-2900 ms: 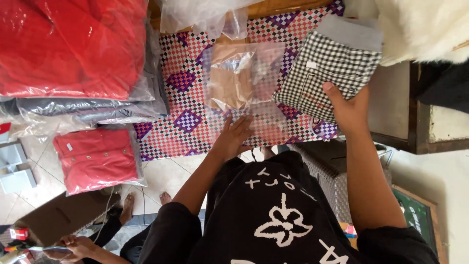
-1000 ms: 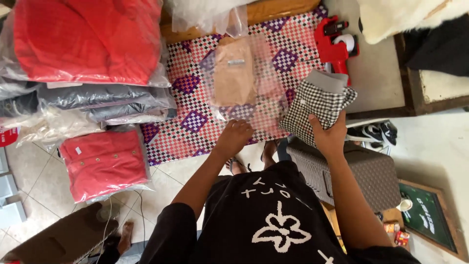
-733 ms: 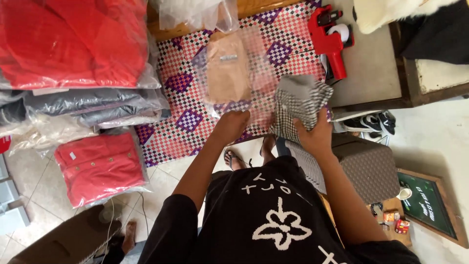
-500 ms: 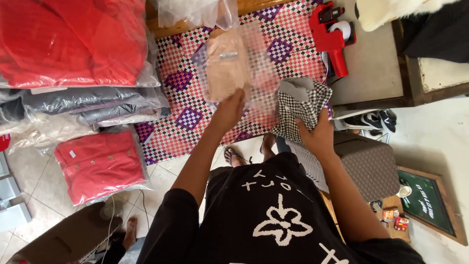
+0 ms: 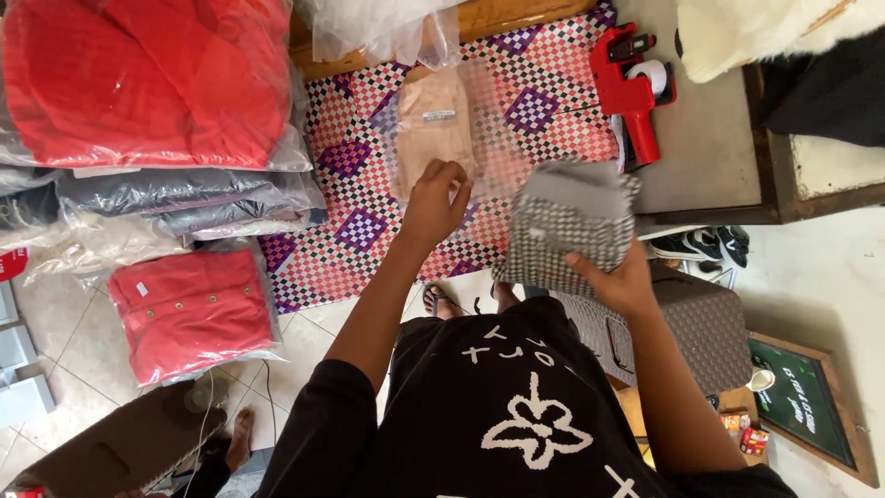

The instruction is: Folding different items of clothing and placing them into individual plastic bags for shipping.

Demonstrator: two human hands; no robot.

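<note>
A folded black-and-white checked garment (image 5: 564, 231) is gripped from below by my right hand (image 5: 616, 282), held above the near edge of the table. My left hand (image 5: 433, 198) pinches the edge of a clear plastic bag (image 5: 452, 129) that lies on the checkered pink, white and purple tablecloth (image 5: 369, 221). A tan insert shows inside the bag. The garment is beside the bag's right edge, outside it.
A red handheld label gun (image 5: 630, 81) lies on the grey tabletop at the right. Bagged red garments (image 5: 147, 83) and grey ones (image 5: 175, 198) are stacked at the left, one red pack (image 5: 194, 309) lower down. A woven grey stool (image 5: 687, 323) stands at my right.
The checked garment has been folded smaller and drawn in from the far right toward the bag. My left hand has moved up along the clear bag and taken hold of its edge.
</note>
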